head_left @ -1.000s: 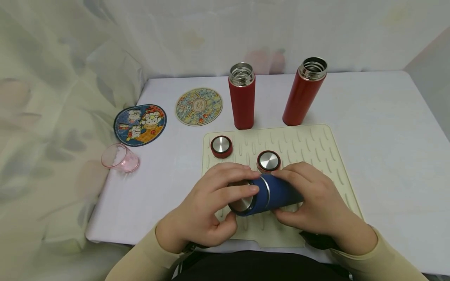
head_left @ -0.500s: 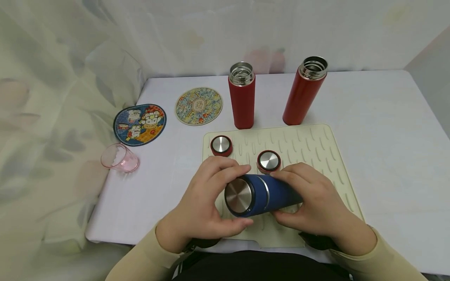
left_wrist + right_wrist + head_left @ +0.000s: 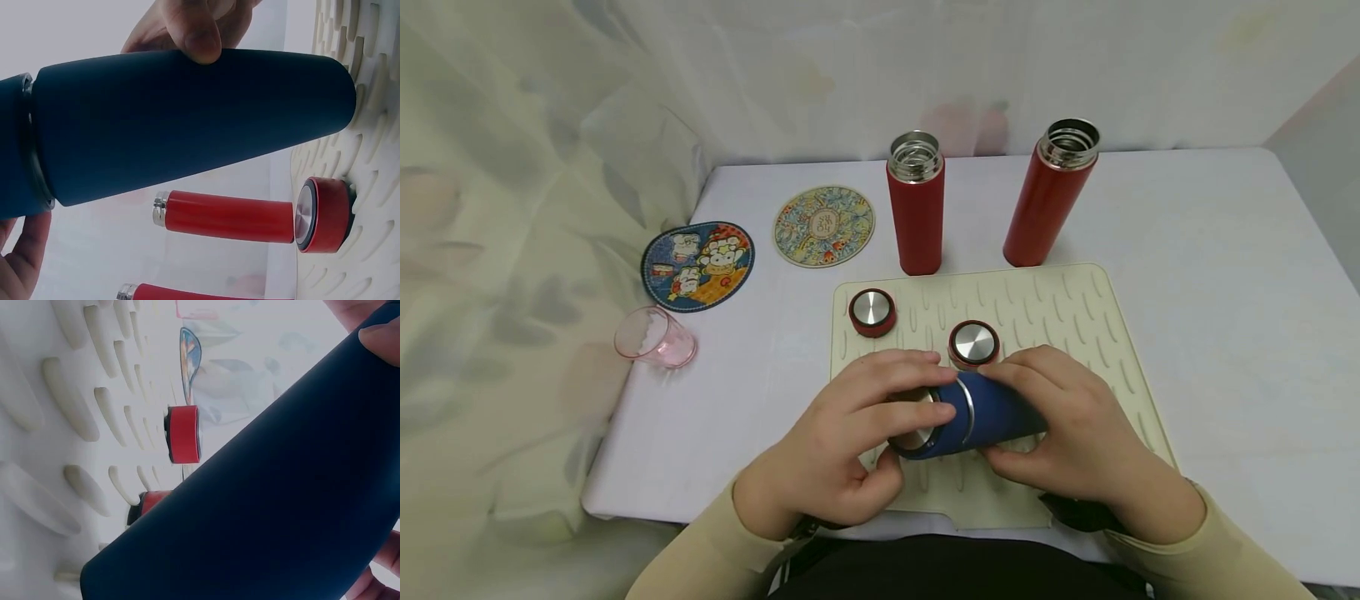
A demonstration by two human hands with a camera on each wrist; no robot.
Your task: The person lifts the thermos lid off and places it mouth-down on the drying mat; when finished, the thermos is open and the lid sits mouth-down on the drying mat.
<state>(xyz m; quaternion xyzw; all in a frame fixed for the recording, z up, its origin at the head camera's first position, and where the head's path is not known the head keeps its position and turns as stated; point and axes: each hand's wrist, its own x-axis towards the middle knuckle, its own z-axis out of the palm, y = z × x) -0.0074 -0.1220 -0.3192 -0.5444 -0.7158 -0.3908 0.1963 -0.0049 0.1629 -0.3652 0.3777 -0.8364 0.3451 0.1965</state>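
Note:
A blue thermos bottle (image 3: 1000,408) stands tilted on the ribbed cream mat (image 3: 1067,317), its steel-topped lid (image 3: 917,437) toward the left. My right hand (image 3: 1075,425) grips the bottle's body, thumb on the near side and fingers on the far side. Over the lid, my left hand (image 3: 857,433) holds on with its fingers across the top and the thumb curled in below. The left wrist view shows the bottle's silver ring (image 3: 37,144) and its base against the mat. Beyond the bottle, two red lids with steel tops, a left one (image 3: 872,312) and a right one (image 3: 973,343), lie on the mat.
Two uncapped red thermos bottles, one left (image 3: 917,208) and one right (image 3: 1048,200), stand behind the mat. To the left lie a round patterned coaster (image 3: 824,227), a blue cartoon coaster (image 3: 698,267) and a tipped pink glass (image 3: 657,337). A curtain (image 3: 550,292) borders the table's left side.
Half a second ago my left fingers were spread off the lid, leaving its steel top exposed. They have come back over it. The right hand has stayed in place on the bottle.

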